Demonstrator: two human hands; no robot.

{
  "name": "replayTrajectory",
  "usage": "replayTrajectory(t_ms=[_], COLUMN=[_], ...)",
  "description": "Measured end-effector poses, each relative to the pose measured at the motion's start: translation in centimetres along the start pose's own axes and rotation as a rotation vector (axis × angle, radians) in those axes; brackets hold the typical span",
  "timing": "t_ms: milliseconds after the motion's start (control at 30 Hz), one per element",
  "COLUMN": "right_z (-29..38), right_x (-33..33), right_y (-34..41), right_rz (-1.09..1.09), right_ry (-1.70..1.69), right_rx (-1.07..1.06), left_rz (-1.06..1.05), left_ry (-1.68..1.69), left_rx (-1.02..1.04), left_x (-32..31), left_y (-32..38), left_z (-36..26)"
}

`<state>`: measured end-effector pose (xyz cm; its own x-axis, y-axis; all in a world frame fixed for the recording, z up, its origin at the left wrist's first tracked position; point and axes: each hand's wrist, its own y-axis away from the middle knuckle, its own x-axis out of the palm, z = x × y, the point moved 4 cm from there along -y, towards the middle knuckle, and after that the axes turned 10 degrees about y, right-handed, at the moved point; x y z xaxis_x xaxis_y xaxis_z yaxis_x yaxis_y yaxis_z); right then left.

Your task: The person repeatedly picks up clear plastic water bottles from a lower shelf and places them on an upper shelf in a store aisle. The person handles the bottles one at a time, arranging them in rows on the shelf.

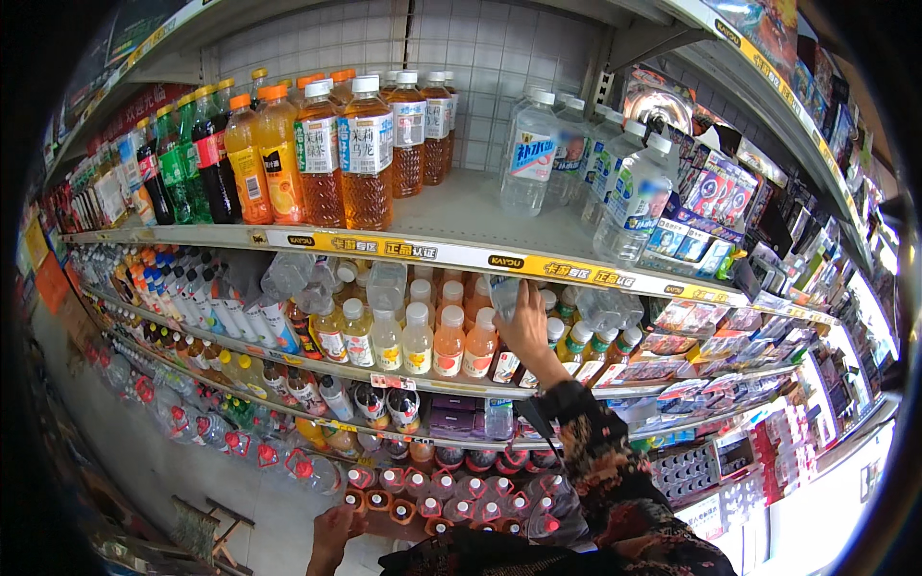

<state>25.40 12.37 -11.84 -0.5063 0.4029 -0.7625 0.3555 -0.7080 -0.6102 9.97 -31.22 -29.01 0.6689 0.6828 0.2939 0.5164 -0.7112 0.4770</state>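
My right hand (525,325) reaches into the second shelf, its fingers around a clear plastic bottle (503,295) that lies on top of the standing drinks. Only part of that bottle shows. Just below the hand stand pink juice bottles (478,345) with white caps and dark-labelled bottles with green caps (575,344). Low in the view, my left hand (336,531) is raised with its fingers bent, in front of the bottles near the floor; whether it holds anything cannot be told. On the shelf above, clear water bottles (531,155) stand to the right of brown tea bottles (366,158).
The upper shelf's front edge (461,255) runs above my right hand. More clear bottles (611,309) lie on the drinks to the right. Boxed goods (691,237) fill the right side. Large red-handled bottles (310,468) and a folding stool (212,529) are on the floor.
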Motion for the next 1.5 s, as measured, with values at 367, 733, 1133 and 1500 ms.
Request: replayTrajectory(t_ms=[367,733,1133,1500], right_z=[1.4,2.8,7.5,7.9], right_x=[-11.9,-22.2,-23.5,-33.5], right_y=[14.8,8.5,-1.4,-10.8], right_rz=[0.255,0.29,0.653,0.165], right_ry=[-0.917,-0.432,-0.24,-0.024], right_rx=[0.306,-0.193,-0.377,-0.487], left_rz=[0.644,0.984,1.128,1.013], left_ry=[0.151,0.366,0.014,0.085], left_rx=[-0.008,0.065,0.265,0.125], left_x=[20.7,27.8,30.0,25.7], left_y=[-2.3,-0.7,3.3,0.7], left_z=[-6.6,-10.3,-14.2,-14.3])
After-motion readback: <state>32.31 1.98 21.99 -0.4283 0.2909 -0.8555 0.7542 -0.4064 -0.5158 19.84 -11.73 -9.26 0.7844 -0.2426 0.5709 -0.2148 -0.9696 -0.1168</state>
